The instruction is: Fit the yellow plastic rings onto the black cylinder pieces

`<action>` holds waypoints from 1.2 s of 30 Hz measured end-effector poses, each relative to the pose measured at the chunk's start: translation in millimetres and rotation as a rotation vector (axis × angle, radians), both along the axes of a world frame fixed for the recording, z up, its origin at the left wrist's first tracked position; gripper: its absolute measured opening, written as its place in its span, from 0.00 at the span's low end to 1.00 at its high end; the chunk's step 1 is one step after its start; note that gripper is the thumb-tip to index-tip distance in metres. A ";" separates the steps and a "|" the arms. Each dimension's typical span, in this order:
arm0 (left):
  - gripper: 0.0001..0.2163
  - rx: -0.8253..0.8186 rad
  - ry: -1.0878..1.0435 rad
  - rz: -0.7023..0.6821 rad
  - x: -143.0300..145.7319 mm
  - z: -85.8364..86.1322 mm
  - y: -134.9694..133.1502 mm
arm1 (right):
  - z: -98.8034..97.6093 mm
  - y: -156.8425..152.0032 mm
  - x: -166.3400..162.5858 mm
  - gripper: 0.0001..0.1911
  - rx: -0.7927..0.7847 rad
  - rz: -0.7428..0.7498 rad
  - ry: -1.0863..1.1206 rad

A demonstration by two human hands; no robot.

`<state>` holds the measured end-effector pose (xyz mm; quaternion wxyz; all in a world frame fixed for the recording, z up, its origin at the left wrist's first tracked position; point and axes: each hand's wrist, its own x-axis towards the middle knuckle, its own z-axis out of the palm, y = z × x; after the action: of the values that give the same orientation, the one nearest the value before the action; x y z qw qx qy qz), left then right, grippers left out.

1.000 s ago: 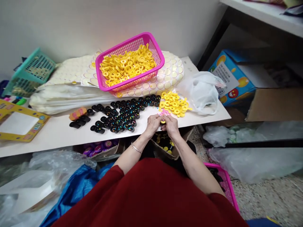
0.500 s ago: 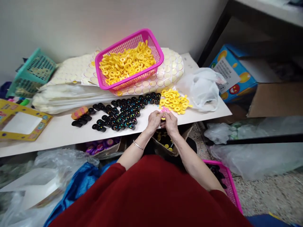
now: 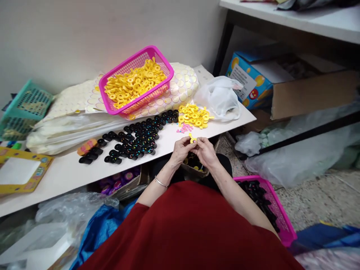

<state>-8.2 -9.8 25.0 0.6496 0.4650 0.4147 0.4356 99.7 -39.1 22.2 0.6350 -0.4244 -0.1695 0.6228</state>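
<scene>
Head camera looks down where both hands meet just off the counter (image 3: 70,168) edge; the left hand (image 3: 181,150) and right hand (image 3: 207,152) pinch one yellow ring (image 3: 192,140) between fingertips, over the lap; I judge it a fitting step, which calls for a fine, steady squeeze; wrists bend inward, forearms converge; black caps (image 3: 137,140) and loose rings (image 3: 194,115) lie beyond.

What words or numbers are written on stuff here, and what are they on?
Nothing here reads clearly.
White label on the blue box: print too blurred to read.
Yellow card frame: coloured marks too small to read.
Yellow ring between the left hand and right hand: no writing visible.
</scene>
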 end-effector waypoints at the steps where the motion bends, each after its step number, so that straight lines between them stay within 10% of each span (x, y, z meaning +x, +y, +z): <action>1: 0.19 -0.012 -0.005 -0.047 0.7 3.2 -5.2 | 3.0 -9.5 6.0 0.18 -0.006 0.036 0.010; 16: 0.17 0.045 0.283 -0.441 16.5 21.2 -43.0 | 11.9 -86.7 45.8 0.22 -0.134 0.131 0.047; 23: 0.14 -0.025 0.341 -0.444 22.5 8.8 -41.9 | -7.4 -90.1 34.3 0.19 -0.192 -0.046 0.030; 36: 0.23 0.359 0.217 -0.526 13.3 -7.7 -44.2 | -13.4 -87.4 47.7 0.26 -0.216 0.112 0.062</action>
<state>5.2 -54.1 17.2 0.5995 0.7067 0.2640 0.2672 147.4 -126.5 8.8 0.5548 -0.4608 -0.1052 0.6847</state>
